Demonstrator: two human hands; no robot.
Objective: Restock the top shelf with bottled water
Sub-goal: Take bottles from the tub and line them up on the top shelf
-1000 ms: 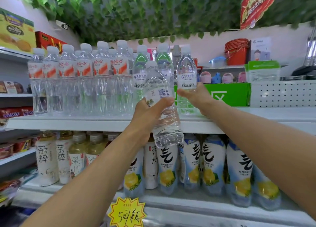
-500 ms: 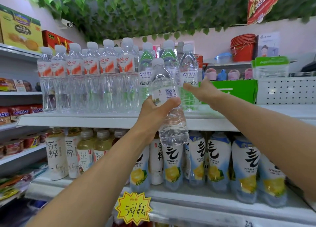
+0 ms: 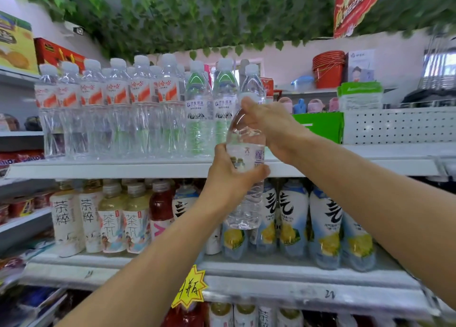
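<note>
Both hands grip one clear, water-filled bottle (image 3: 246, 159) before the top shelf (image 3: 123, 169): the left hand (image 3: 229, 176) around its label, the right hand (image 3: 269, 122) over its top. Water bottles (image 3: 138, 109) line that shelf under hanging leaves (image 3: 197, 13); tea bottles (image 3: 111, 215) stand below.

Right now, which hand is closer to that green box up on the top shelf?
Right. The right hand grips the held bottle's upper part just left of the green box; the left hand grips lower, below shelf level.
</note>
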